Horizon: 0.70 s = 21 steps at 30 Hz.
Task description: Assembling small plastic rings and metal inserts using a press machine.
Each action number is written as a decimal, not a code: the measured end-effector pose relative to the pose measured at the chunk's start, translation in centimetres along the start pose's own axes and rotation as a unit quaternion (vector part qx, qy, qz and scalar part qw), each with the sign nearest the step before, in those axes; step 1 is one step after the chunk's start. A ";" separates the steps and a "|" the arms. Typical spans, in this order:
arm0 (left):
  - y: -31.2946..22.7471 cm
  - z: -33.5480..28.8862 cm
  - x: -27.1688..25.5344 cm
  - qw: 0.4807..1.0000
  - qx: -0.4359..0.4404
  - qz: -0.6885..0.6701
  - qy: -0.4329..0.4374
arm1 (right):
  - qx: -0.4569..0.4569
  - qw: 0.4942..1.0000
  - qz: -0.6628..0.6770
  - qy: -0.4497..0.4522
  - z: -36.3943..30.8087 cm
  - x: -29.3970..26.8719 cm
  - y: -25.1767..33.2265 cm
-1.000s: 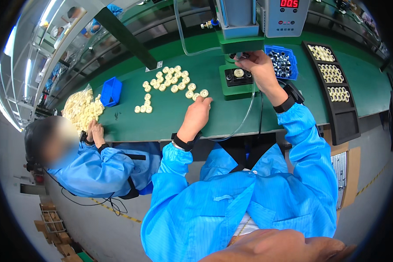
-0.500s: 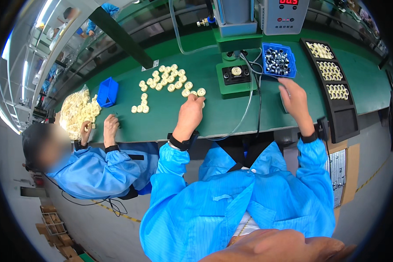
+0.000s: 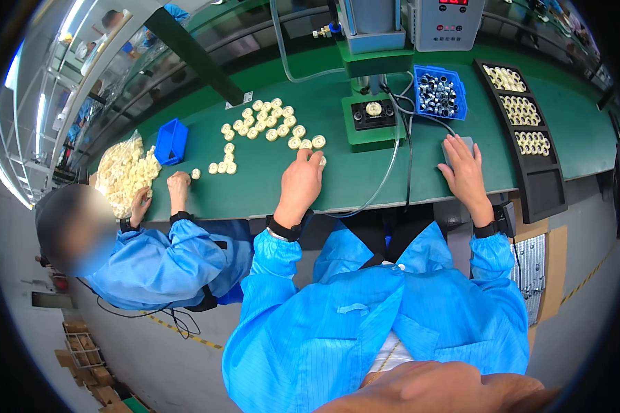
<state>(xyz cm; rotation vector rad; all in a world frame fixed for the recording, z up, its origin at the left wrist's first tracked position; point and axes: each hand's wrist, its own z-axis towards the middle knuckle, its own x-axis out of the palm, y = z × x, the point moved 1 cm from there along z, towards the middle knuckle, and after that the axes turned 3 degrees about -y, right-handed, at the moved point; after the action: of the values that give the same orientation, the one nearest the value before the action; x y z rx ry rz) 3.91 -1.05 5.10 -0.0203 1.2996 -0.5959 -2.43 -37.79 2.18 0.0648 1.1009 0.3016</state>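
My left hand (image 3: 301, 180) rests on the green bench with its fingers drawn together at a cream round plastic part (image 3: 323, 161), which is partly hidden by the fingertips. Beyond it, several more cream round parts (image 3: 271, 133) lie in a loose group. My right hand (image 3: 466, 171) lies flat, fingers stretched out, over a small grey box (image 3: 468, 143) with a cable, and holds nothing. Between and beyond my hands stands a green press (image 3: 375, 138). A cream toothed part (image 3: 373, 109) sits in the black fixture (image 3: 358, 118) beneath its ram.
A blue bin (image 3: 459, 103) of small metal sleeves stands right of the press. Farther right is a black compartment tray (image 3: 539, 180) with rows of cream parts. At left, a co-worker's hands (image 3: 178, 187) are near a bag of cream parts (image 3: 120, 172) and a blue bin (image 3: 171, 142).
My right hand has come down onto the grey box, its fingers now stretched out. My left hand has barely moved. A cream part now lies beside the co-worker's hand.
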 end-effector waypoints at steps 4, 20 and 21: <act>0.3 -1.8 -0.8 0.999 -0.007 0.017 -0.028 | 0.004 1.000 -0.018 -0.006 -0.1 0.1 0.5; 2.4 -5.0 1.4 0.987 0.004 -0.004 -0.160 | 0.043 0.928 0.365 -0.064 11.8 -2.1 5.1; 2.4 -5.0 1.5 0.985 0.006 -0.005 -0.173 | 0.059 0.924 0.376 -0.031 13.8 -2.2 6.0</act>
<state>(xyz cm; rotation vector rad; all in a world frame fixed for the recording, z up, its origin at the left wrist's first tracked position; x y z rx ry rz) 0.57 1.94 1.49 -0.1163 0.9580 -0.5804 7.67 -31.33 11.54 0.6105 0.9923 0.9152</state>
